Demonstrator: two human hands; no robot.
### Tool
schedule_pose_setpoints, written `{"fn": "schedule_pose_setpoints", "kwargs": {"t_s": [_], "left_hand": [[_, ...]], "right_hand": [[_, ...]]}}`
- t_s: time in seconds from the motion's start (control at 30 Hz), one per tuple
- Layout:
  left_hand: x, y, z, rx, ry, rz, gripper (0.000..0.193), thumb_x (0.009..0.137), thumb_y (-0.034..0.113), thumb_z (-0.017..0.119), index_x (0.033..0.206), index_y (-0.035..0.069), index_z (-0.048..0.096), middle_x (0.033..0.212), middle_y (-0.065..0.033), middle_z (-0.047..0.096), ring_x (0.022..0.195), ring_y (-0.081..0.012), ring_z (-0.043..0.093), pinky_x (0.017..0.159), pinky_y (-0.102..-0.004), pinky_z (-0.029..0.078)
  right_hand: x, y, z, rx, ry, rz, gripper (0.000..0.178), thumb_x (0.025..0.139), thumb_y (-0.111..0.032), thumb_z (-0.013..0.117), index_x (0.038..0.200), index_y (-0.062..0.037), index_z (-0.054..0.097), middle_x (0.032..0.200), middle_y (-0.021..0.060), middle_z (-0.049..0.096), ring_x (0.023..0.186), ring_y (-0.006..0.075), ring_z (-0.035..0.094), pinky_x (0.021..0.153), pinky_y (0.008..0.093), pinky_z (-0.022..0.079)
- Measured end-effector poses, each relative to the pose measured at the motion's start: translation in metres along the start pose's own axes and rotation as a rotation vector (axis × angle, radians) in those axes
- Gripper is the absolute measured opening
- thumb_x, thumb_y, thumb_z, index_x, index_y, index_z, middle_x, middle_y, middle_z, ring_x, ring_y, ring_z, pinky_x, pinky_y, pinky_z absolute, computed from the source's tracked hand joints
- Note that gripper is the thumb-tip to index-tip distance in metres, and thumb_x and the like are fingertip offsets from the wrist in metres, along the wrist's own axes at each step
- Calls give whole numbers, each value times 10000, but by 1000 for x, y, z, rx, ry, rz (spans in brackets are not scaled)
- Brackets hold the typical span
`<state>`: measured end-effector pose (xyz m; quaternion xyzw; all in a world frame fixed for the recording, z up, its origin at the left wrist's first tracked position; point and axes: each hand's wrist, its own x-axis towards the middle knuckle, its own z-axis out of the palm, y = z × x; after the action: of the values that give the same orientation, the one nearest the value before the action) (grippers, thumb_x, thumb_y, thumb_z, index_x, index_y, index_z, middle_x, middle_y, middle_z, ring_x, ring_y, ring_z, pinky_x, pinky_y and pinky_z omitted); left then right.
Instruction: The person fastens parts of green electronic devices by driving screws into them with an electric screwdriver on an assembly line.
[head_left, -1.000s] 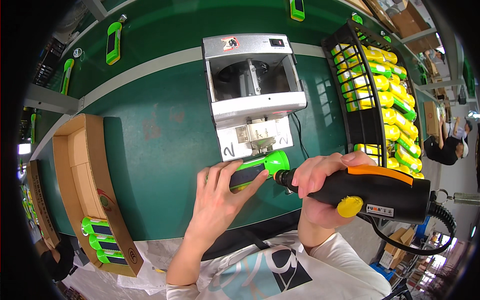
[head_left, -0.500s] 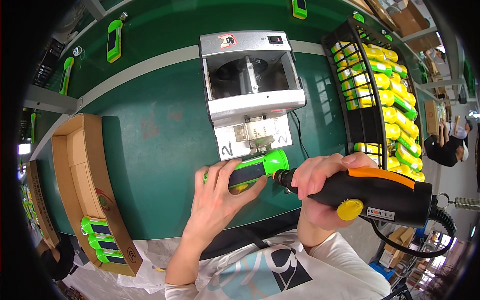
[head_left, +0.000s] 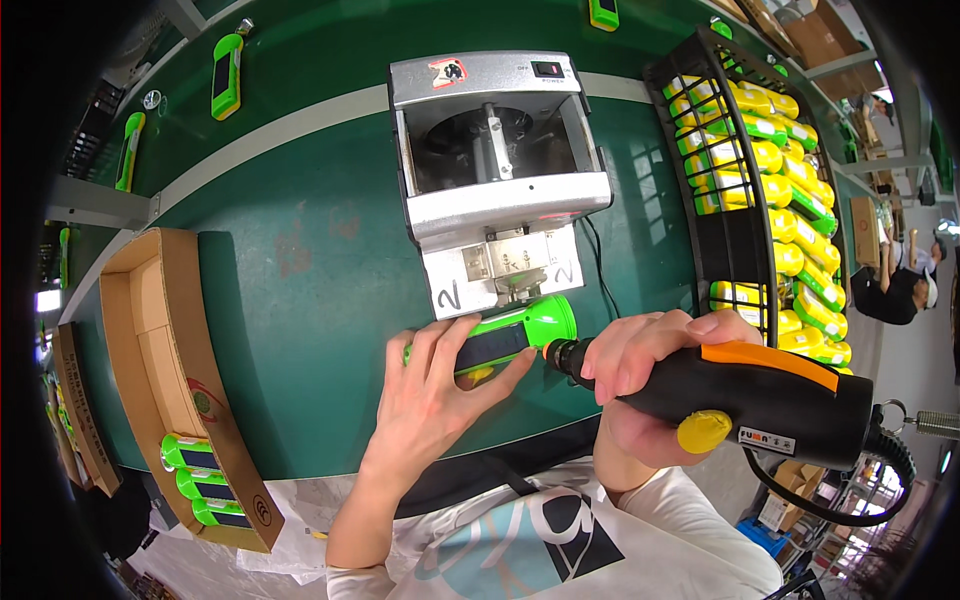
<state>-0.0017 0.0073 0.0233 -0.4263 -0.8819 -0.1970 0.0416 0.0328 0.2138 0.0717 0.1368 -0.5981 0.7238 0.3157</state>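
My left hand (head_left: 435, 385) is closed around a green flashlight (head_left: 548, 322) with a dark panel along its body. The flashlight lies sideways, its wide head to the right, just in front of a silver screw-feeding machine (head_left: 510, 205). In my right hand (head_left: 650, 375) is a black electric screwdriver (head_left: 760, 395) with an orange lever and a yellow cap on the thumb side. It is held level, and its tip meets the flashlight near the head. My fingers hide part of the flashlight's body.
At the left stands an open cardboard box (head_left: 150, 310) with several green flashlights (head_left: 205, 485) in its near end. A black wire basket (head_left: 735, 240) full of yellow and green flashlights (head_left: 795, 205) is at the right. A cable and spring trail from the screwdriver. Beyond a pale rail lie more flashlights (head_left: 227, 75).
Both hands stay almost in place, with the screwdriver tip still at the flashlight. The screwdriver's rear end has shifted slightly right and down. The view has moved a little.
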Motion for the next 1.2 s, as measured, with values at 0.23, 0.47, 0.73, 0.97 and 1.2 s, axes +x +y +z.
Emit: {"fn": "schedule_pose_setpoints", "kwargs": {"t_s": [0.23, 0.47, 0.73, 0.97, 1.2], "left_hand": [[-1, -1, 0, -10, 21, 6, 622, 780, 104, 754, 1314, 421, 714, 1330, -67, 549, 1214, -267, 572, 988, -424, 441], [-3, -3, 1, -31, 18, 8, 636, 790, 73, 753, 1329, 407, 695, 1335, -70, 549, 1196, -255, 580, 961, -430, 454], [-4, -5, 4, -109, 42, -68, 603, 827, 66, 737, 1415, 154, 641, 1329, -106, 599, 1192, -278, 605, 1001, -466, 452], [-10, -9, 8, -56, 70, -12, 596, 861, 76, 693, 1451, 86, 602, 1324, -121, 597, 1192, -279, 607, 1000, -477, 451], [-12, -8, 9, -12, 92, 10, 584, 873, 109, 644, 1453, 71, 597, 1324, -125, 588, 1202, -274, 597, 996, -469, 450]], "right_hand": [[-5, 2, 3, 11, 44, 47, 682, 989, -558, 663, 1351, -42, 399, 813, 103, 634, 547, 201, 594, 545, 366, 542], [-4, 9, -2, 3, -46, 7, 705, 982, -594, 672, 1342, -43, 420, 804, 103, 634, 566, 204, 603, 551, 372, 542], [2, 2, 4, 18, -146, 47, 591, 998, -508, 696, 1316, -62, 476, 738, 118, 628, 579, 230, 612, 564, 381, 539], [-4, 15, 10, 33, -197, -66, 628, 964, -542, 727, 1290, -80, 452, 728, 98, 623, 543, 211, 598, 540, 356, 538], [-13, 0, 25, -162, -62, 31, 494, 989, -467, 724, 1155, -104, 434, 749, 126, 616, 528, 220, 596, 526, 365, 541]]}}
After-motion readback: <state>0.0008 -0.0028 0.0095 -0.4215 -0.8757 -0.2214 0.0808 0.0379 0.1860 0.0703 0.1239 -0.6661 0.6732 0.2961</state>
